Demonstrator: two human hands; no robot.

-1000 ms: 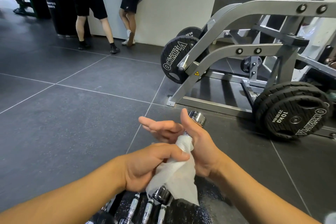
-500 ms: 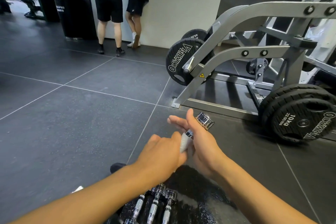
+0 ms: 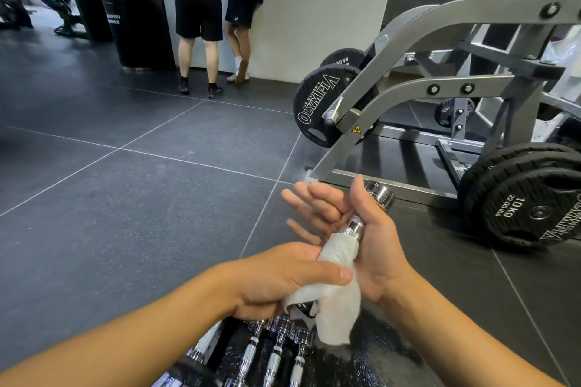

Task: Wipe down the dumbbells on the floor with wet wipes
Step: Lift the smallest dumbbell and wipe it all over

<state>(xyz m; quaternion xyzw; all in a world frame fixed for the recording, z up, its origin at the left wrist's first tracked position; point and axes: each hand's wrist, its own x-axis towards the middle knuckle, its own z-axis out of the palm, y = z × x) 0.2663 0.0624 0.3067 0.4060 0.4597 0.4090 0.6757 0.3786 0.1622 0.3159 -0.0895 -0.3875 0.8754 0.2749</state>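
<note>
Over the floor dumbbells [image 3: 276,352]: left hand [image 3: 276,280] grips wipe [image 3: 338,302] round held dumbbell [image 3: 355,228], right hand [image 3: 374,248] open beneath; wet chrome may slip.

Dark tiled floor [image 3: 125,214] — chrome dumbbells [image 3: 273,352] lying there.

The wet wipe [image 3: 338,308] in my grip is plain white, the dumbbell [image 3: 353,228] mirror-bright chrome with a cross-hatched handle. At three o'clock, black weight plates [image 3: 534,207] carry white lettering. The floor [image 3: 141,198] is dark grey, speckled, with pale seams.
</note>
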